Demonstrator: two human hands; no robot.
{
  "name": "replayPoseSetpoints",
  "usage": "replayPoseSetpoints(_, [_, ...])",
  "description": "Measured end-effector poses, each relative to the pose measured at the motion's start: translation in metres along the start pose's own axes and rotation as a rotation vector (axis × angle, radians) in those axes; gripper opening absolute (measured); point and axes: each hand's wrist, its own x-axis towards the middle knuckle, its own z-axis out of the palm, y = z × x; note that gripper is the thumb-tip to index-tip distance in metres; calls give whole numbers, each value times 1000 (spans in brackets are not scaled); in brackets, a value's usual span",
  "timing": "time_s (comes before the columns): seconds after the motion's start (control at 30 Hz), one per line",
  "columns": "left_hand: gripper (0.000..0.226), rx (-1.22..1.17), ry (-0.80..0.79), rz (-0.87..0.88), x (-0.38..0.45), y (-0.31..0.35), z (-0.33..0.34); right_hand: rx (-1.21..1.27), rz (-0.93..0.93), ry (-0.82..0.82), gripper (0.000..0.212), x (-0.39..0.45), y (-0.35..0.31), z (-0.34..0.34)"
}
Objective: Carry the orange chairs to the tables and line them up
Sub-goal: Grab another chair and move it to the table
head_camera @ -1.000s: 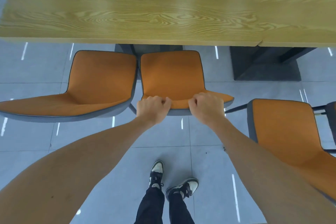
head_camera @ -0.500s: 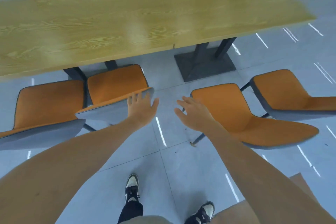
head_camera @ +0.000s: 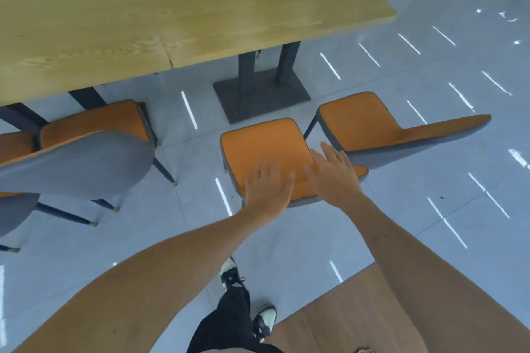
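Both hands, left hand (head_camera: 268, 185) and right hand (head_camera: 332, 173), reach open-fingered with an empty grip over the orange chair (head_camera: 266, 152) just before the worktop (head_camera: 200, 17), and should clasp its backrest evenly.

A glossy grey tiled floor (head_camera: 401, 152) reflects white light streaks. On it stand long wooden tables (head_camera: 177, 23) on dark pedestal bases (head_camera: 261, 94), with orange chairs (head_camera: 372, 123) alongside them.

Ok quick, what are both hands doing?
Left hand: open, empty, over the chair.
Right hand: open, empty, over the same chair.
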Motion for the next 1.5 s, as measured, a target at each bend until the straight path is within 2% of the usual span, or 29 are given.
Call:
replayPoseSetpoints(0.07, [64,18,-61,-11,11,16,23,9,23,-17,52,4,27,15])
replayPoseSetpoints(0.17, [47,-29,-182,-10,22,31,62,93,30,-11,25,7,68,44])
replayPoseSetpoints(0.27, [47,31,-149,-15,33,25,87,85,-27,75,28,13,94,72])
replayPoseSetpoints(0.4, [60,108,-145,-58,61,22,83,30,-157,178,27,42,103,88])
replayPoseSetpoints(0.57, [55,95,-106,-53,93,27,73,25,-279,291,26,84,119,91])
replayPoseSetpoints(0.83, [56,126,-37,-93,178,13,34,29,-282,287,33,178,102,72])
replayPoseSetpoints(1.0, [58,181,41,-101,241,-5,6,37,-284,340,35,247,87,59])
replayPoseSetpoints(1.27, [61,224,80,-173,342,-5,-27,84,-252,371,36,351,84,34])
replayPoseSetpoints(1.5, [63,273,95,-204,379,-2,-26,89,-297,324,37,394,97,27])
